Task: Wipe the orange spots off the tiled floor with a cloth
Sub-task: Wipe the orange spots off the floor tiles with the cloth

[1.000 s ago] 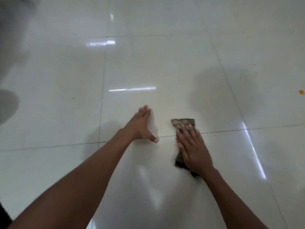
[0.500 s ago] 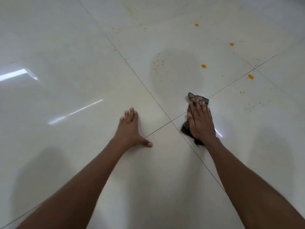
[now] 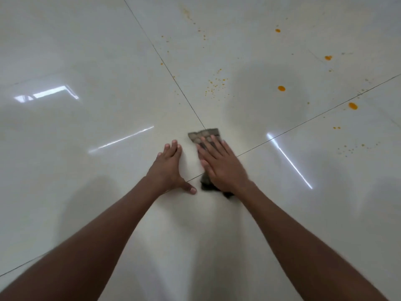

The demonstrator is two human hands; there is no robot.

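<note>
Right hand [image 3: 222, 165] presses flat on the dark folded cloth [image 3: 204, 135]; nearest orange spots [image 3: 213, 88] lie ahead, slightly right; left hand [image 3: 168, 168] braces flat.

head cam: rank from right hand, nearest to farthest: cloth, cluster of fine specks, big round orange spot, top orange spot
1. cloth: directly under the right hand, pressed flat to the floor.
2. cluster of fine specks: ahead of the fingertips, just past the tile joint.
3. big round orange spot: ahead and to the right.
4. top orange spot: far ahead, near the frame's top edge.
</note>
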